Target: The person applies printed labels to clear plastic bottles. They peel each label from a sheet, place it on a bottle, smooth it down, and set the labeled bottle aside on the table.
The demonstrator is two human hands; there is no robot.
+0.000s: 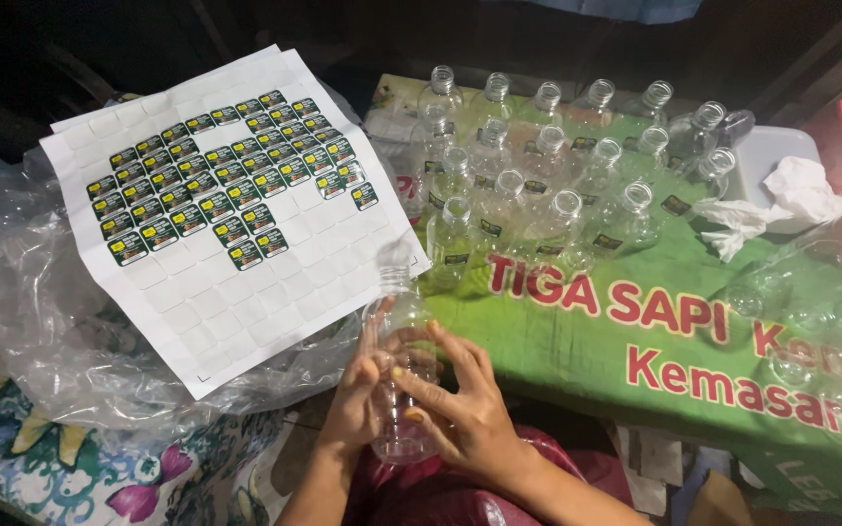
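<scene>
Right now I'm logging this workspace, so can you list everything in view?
Sticker sheet: one, white with dark green labels, partly peeled, left.
Plastic bag: one, clear, under the sheet.
Standing bottles: about twenty, clear, uncapped, on the green surface.
Green surface: one, red lettering, right.
Tissue: crumpled, white, far right.
Floral cloth: one, lower left.
Held bottle: one, clear.
Left hand, right hand: fingers around the held bottle.
</scene>
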